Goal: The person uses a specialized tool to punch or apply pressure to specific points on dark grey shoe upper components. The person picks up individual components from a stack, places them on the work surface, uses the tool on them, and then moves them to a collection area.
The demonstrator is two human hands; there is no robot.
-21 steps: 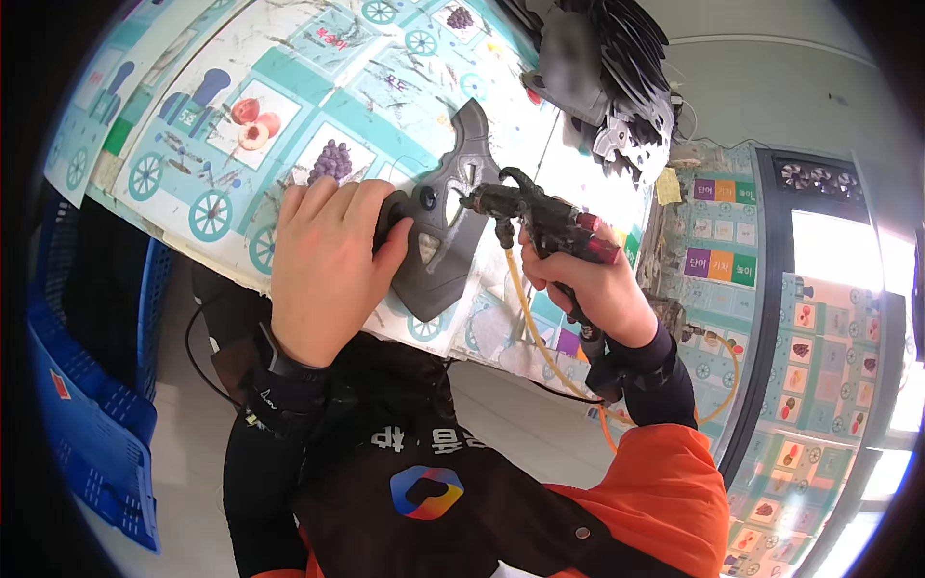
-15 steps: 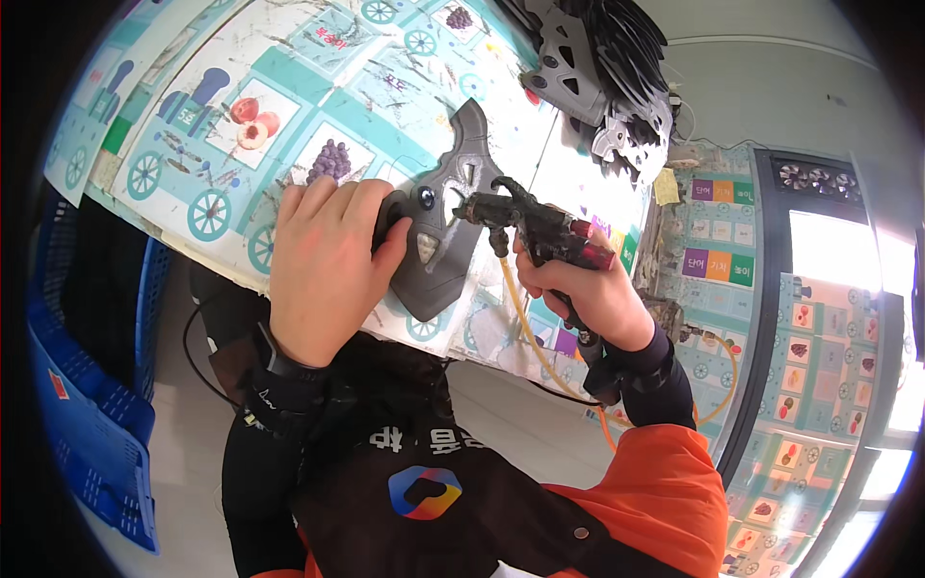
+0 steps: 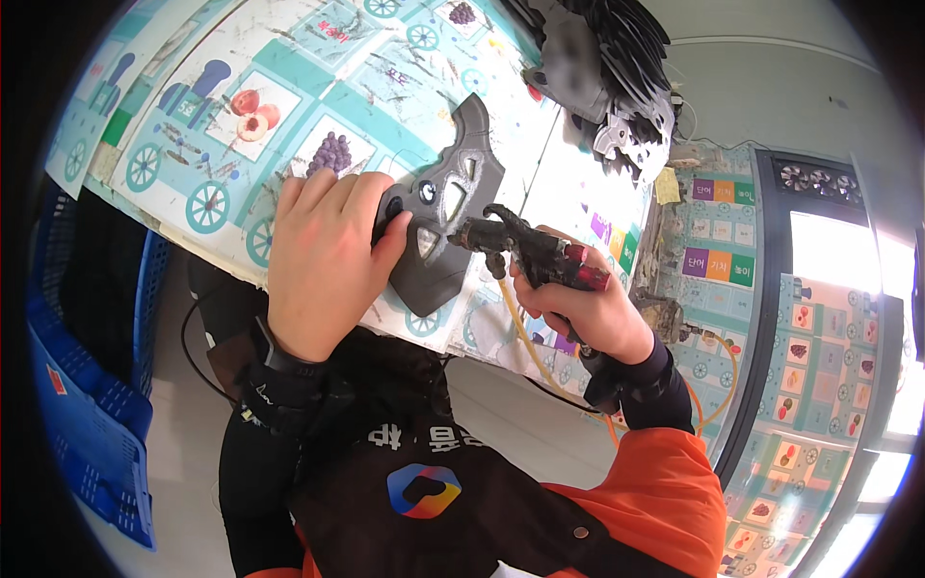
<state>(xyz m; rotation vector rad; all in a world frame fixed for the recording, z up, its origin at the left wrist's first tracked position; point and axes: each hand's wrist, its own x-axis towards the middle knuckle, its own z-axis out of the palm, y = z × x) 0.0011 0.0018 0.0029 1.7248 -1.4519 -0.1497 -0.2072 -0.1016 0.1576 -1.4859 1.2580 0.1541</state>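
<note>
A dark grey moulded plastic part [image 3: 436, 284] with cut-out openings lies on the table by its near edge. Silvery coating shows around its openings. My left hand [image 3: 328, 260] grips the part's left side, thumb on top and fingers curled at its edge; a dark knob-like bit shows beside the thumb. A paint-smeared black spray gun [image 3: 525, 249] with red fittings is in my right hand [image 3: 602, 313], fingers wrapped round its handle. Its nozzle points left at the part, close to the lower opening. Whether the nozzle touches the part, I cannot tell.
Picture-printed sheeting covers the worktable [image 3: 207, 125]. Similar grey and black parts [image 3: 602, 72] are piled at its far right. A yellow hose [image 3: 527, 337] hangs from the gun. Blue plastic crates [image 3: 92, 405] stand at the left, and a dark-framed window [image 3: 833, 250] is at the right.
The spray gun has shifted slightly down and toward me, its nozzle now nearer the lower opening. More silvery coating shows around the upper opening. My left hand keeps its grip on the part.
</note>
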